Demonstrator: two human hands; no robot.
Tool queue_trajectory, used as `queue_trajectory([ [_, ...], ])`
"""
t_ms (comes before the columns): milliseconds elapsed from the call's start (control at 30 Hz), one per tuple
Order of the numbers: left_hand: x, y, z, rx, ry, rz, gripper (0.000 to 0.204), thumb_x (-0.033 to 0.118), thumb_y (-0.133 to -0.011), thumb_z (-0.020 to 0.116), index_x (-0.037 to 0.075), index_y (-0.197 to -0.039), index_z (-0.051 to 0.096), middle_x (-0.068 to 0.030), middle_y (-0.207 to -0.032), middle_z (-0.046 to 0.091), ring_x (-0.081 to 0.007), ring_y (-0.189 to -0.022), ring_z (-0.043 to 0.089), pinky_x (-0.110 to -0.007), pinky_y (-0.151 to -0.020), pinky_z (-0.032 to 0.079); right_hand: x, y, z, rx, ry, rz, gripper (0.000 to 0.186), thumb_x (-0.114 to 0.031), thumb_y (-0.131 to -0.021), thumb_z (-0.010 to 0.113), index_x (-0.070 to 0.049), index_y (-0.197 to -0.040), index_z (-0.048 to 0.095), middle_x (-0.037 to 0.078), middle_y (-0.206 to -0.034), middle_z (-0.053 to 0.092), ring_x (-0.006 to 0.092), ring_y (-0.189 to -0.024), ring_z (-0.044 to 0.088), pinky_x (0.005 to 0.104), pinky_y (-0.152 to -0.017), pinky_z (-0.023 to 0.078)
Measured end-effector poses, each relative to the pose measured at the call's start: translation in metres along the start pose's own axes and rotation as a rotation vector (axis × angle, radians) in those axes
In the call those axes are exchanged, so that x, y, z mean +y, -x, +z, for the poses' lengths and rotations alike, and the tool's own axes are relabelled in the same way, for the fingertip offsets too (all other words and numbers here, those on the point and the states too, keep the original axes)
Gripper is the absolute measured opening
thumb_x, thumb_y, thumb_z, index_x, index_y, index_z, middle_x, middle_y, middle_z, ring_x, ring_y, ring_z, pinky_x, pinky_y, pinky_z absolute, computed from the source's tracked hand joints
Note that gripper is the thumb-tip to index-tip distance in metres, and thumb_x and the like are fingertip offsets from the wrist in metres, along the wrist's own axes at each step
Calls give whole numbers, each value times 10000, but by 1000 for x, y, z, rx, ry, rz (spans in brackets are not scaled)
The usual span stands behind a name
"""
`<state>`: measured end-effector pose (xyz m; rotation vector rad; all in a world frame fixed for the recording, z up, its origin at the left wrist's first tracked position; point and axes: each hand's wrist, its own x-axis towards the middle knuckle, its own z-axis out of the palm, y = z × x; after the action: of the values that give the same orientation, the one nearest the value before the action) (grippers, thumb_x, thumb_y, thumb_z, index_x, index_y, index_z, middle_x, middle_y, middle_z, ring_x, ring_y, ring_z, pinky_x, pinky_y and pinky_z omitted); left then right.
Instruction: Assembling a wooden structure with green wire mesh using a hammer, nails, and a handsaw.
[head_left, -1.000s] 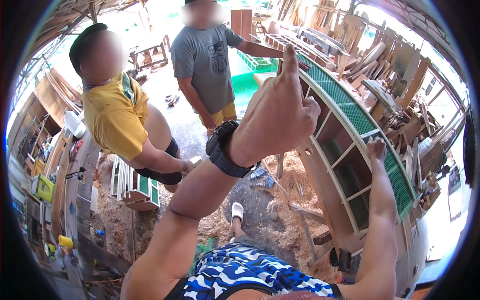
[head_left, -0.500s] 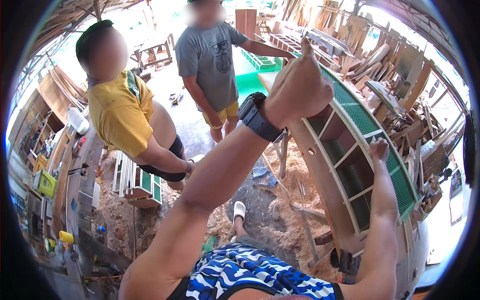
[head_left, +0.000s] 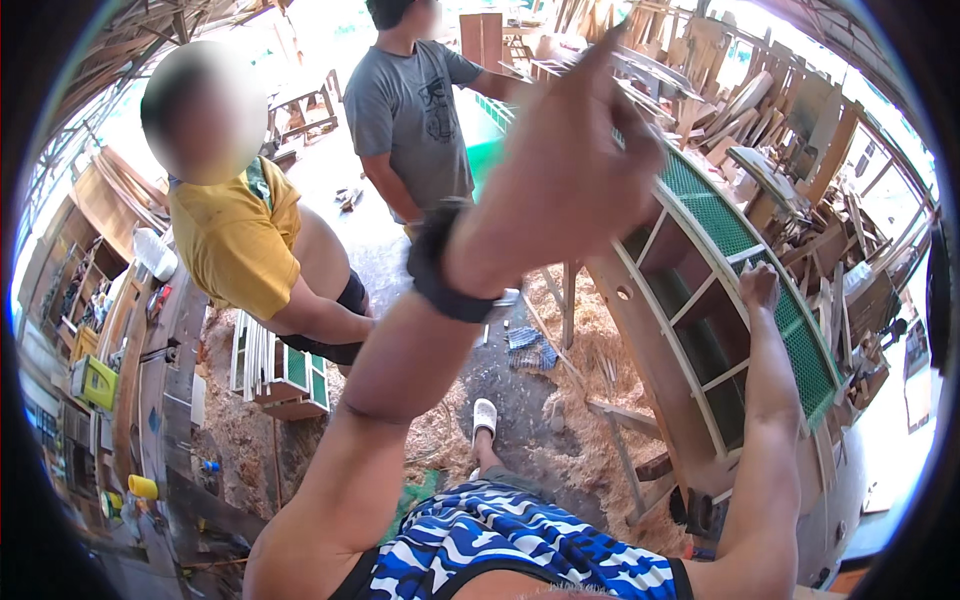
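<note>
My left hand (head_left: pixel 570 175) is raised in front of me, its index finger stretched out toward the far side. It is blurred by motion, holds nothing that I can see, and has a black watch (head_left: pixel 432 262) at its wrist. Below and right of it runs a long curved wooden cabinet frame (head_left: pixel 708 290) with open compartments and green mesh (head_left: pixel 712 218) along its outer side. My right hand (head_left: pixel 758 286) rests against a white strip by the mesh, fingers curled; whether anything small is in them is hidden.
A person in a yellow shirt (head_left: pixel 235 235) stands at the left, and one in a grey shirt (head_left: pixel 410 110) farther back. Near them is a small mesh-panelled unit (head_left: pixel 285 365). Wood shavings (head_left: pixel 590 440) cover much of the floor; scrap boards (head_left: pixel 745 110) are piled at far right.
My left hand has swung left and nearer, its finger still stretched out. The person in grey has turned their head to the right. My right hand stays at the cabinet frame.
</note>
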<state>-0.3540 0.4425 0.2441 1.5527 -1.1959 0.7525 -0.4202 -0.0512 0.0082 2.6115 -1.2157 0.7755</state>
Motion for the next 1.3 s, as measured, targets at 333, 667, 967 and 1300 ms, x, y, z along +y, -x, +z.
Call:
queue_trajectory([
  [333, 10, -7, -157, 399, 158, 191, 429, 140, -831, 636, -65, -1205, 587, -152, -720, 624, -294, -651, 628, -404, -638, 493, 4, -5, 7, 12, 18, -6, 425, -357, -990, 535, 26, -1067, 704, 243, -1147, 672, 394, -1108, 638, 476, -960, 522],
  [667, 28, 31, -189, 437, 64, 256, 443, 198, -835, 659, -43, -1200, 594, -148, -838, 613, -305, -748, 618, -433, -726, 475, 6, -3, 11, -15, 29, 6, 434, -361, -993, 527, 25, -1088, 700, 237, -1176, 668, 387, -1124, 634, 474, -975, 511],
  [967, 29, 55, -191, 440, 0, 223, 457, 250, -838, 680, -23, -1196, 600, -145, -944, 604, -315, -836, 610, -459, -805, 459, 27, -9, 42, 73, 183, -139, 398, -351, -970, 535, 0, -1084, 683, 223, -1150, 660, 402, -1157, 590, 501, -989, 485],
  [1300, 38, 49, -184, 333, -76, 147, 476, 309, -842, 703, -1, -1191, 606, -142, -1062, 593, -326, -934, 600, -488, -893, 440, 23, -6, 35, 68, -158, 75, 374, -294, -909, 640, 34, -1082, 688, 259, -1223, 623, 399, -1191, 572, 471, -1039, 464],
])
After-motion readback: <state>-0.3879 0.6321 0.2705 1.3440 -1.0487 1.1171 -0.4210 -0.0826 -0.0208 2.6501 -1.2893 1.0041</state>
